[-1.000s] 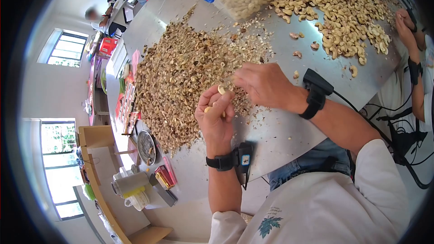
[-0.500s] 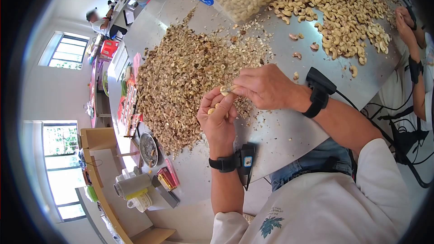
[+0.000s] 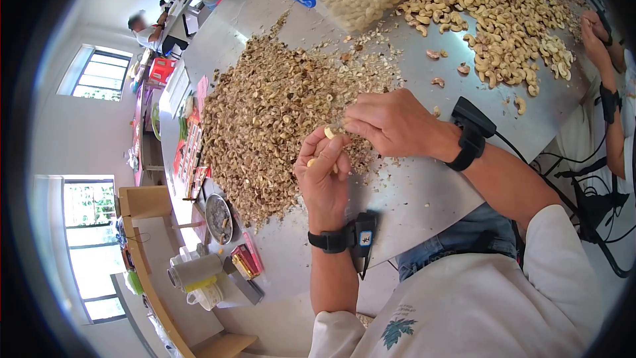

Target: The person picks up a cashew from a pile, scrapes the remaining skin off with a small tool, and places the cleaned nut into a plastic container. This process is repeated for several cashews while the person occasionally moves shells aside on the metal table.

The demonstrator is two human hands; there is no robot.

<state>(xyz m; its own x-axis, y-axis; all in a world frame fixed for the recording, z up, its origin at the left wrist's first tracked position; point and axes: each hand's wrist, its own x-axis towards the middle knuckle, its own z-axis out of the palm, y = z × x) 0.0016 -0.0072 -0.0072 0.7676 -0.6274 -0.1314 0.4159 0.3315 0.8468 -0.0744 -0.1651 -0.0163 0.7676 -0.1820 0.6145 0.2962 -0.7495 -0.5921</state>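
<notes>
My left hand [image 3: 324, 172] is closed with a pale cashew [image 3: 329, 132] pinched at the fingertips, and more cashew pieces show between its curled fingers. Close against that cashew, my right hand [image 3: 391, 122] pinches a small greyish blade [image 3: 337, 125], mostly covered by the fingers. Both hands are over the near edge of a big heap of brown cashew skins and broken bits [image 3: 265, 113]. Just beyond the right hand, a few loose reddish cashews [image 3: 437, 82] lie on the metal table [image 3: 424, 189].
A clear plastic tub [image 3: 371, 0] of cashews stands at the far side, beside a large pile of cashews [image 3: 503, 33]. A metal bowl [image 3: 218, 219] and small boxes [image 3: 245, 262] sit at the left edge. Another person's hands [image 3: 596, 36] are at right.
The right hand and blade have shifted slightly up at the cashew, and more of the nut's pale surface shows. The left hand has barely moved.
</notes>
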